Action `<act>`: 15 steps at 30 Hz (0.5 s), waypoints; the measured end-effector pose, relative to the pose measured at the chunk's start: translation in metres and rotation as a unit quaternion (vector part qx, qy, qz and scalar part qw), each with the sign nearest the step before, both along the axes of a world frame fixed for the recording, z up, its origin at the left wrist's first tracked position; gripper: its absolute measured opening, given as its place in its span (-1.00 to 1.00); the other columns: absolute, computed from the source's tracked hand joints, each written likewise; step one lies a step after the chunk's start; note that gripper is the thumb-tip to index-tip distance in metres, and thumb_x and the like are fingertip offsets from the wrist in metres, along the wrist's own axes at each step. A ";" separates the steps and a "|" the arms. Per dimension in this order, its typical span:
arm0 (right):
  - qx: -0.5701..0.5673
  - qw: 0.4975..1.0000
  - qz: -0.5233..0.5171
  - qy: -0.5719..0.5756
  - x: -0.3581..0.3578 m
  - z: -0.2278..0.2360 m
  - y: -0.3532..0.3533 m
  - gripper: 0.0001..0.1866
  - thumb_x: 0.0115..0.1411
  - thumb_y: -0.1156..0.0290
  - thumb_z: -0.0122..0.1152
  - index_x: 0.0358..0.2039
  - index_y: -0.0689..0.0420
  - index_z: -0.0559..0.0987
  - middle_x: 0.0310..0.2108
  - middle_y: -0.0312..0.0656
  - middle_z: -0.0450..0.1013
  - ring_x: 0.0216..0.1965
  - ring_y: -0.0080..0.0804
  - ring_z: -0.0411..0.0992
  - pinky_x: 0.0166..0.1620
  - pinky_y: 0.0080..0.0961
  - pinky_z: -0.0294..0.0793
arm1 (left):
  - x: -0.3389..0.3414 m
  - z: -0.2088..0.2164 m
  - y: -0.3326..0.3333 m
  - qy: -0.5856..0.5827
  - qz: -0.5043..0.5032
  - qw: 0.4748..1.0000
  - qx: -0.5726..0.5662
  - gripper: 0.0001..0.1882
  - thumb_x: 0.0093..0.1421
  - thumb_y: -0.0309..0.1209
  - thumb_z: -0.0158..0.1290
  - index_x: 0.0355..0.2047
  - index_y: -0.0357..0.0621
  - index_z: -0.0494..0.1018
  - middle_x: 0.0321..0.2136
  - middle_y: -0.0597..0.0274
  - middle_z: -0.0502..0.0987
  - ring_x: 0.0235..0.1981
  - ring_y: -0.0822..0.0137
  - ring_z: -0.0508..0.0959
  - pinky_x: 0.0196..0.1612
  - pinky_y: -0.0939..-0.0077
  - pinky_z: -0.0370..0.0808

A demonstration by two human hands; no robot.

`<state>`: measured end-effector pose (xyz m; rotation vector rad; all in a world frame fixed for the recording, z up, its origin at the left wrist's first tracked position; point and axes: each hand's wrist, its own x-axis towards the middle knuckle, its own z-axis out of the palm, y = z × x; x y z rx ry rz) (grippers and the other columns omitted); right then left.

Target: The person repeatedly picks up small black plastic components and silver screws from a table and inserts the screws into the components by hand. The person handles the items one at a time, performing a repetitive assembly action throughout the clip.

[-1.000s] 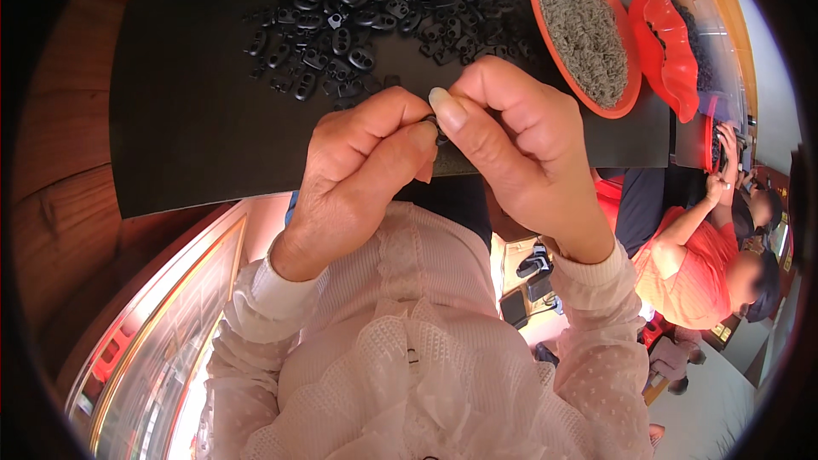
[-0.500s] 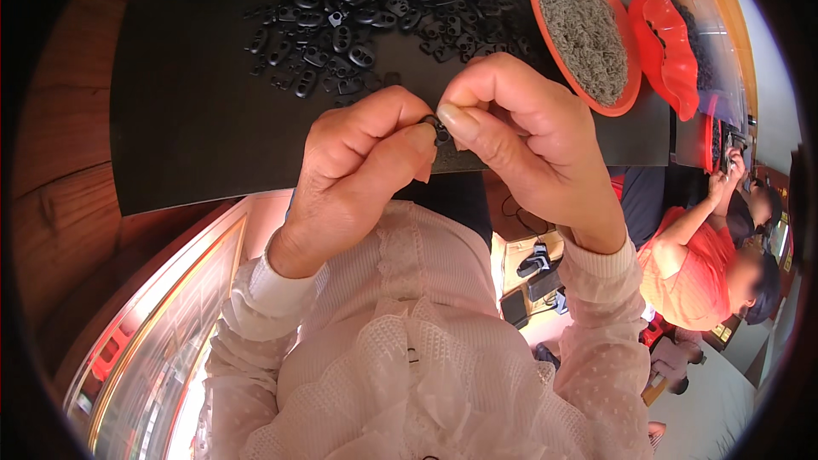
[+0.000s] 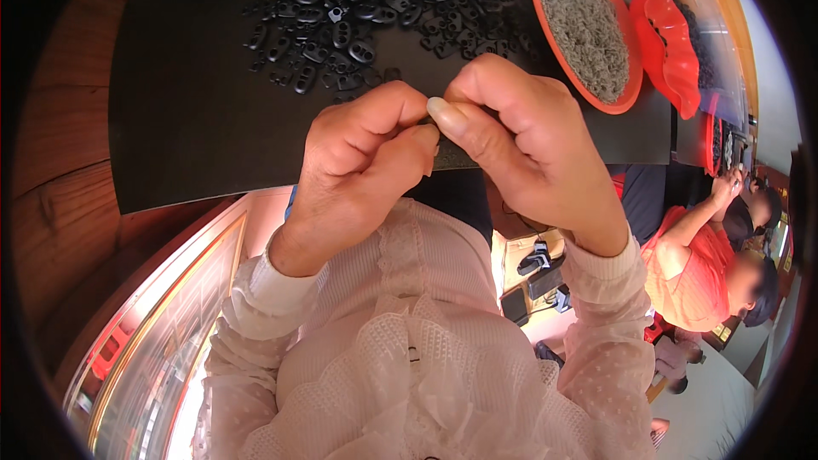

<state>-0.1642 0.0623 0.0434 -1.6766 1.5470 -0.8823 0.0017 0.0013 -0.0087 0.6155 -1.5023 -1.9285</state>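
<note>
My left hand (image 3: pixel 358 153) and my right hand (image 3: pixel 532 140) meet in front of my chest, over the near edge of the dark table. Thumb and forefinger of each are pinched together, the tips touching those of the other hand. Between them is a small black plastic cord lock part, now almost wholly covered by the fingers. Just beyond my hands lies a loose heap of black cord lock pieces (image 3: pixel 341 34), many with two round holes.
At the right of the dark table (image 3: pixel 187 119) stands an orange-red bowl (image 3: pixel 632 89) full of small metal springs (image 3: pixel 584 30). A red wavy-rimmed dish (image 3: pixel 665 51) sits beside it. Farther right, a person in an orange-red top (image 3: pixel 690 268) works with their hands at the table.
My fingertips have closed in over the black part, which showed its ring-like end before. The right hand has shifted slightly left, its thumb now against the left fingertips.
</note>
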 end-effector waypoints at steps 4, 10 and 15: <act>0.014 0.999 -0.010 -0.036 -0.007 0.001 0.003 -0.88 0.24 0.46 0.13 -0.38 0.24 0.46 -0.51 -0.30 0.33 -0.53 -0.60 0.26 -0.44 -0.69 0.24 | -0.001 0.003 0.001 -0.002 -0.005 1.000 0.002 -0.94 0.15 -0.64 0.00 -0.45 -0.26 0.42 -0.60 0.45 0.37 -0.57 0.68 0.27 -0.55 0.70 0.22; -0.090 0.996 0.026 -0.003 -0.008 -0.008 -0.003 -0.89 0.23 0.50 0.12 -0.39 0.24 0.40 -0.56 -0.12 0.37 -0.60 -0.27 0.41 -0.53 -0.46 0.36 | 0.001 -0.001 -0.002 0.007 -0.015 1.000 -0.003 -0.96 0.15 -0.62 0.01 -0.43 -0.25 0.43 -0.60 0.42 0.40 -0.57 0.67 0.31 -0.53 0.70 0.25; -0.050 0.998 0.022 0.004 -0.001 -0.004 0.000 -0.91 0.23 0.53 0.07 -0.38 0.24 0.36 -0.55 -0.09 0.38 -0.58 -0.18 0.43 -0.51 -0.40 0.37 | 0.000 0.003 0.000 -0.007 -0.007 1.000 -0.009 -0.95 0.16 -0.63 0.00 -0.43 -0.26 0.42 -0.60 0.42 0.39 -0.58 0.66 0.29 -0.55 0.69 0.25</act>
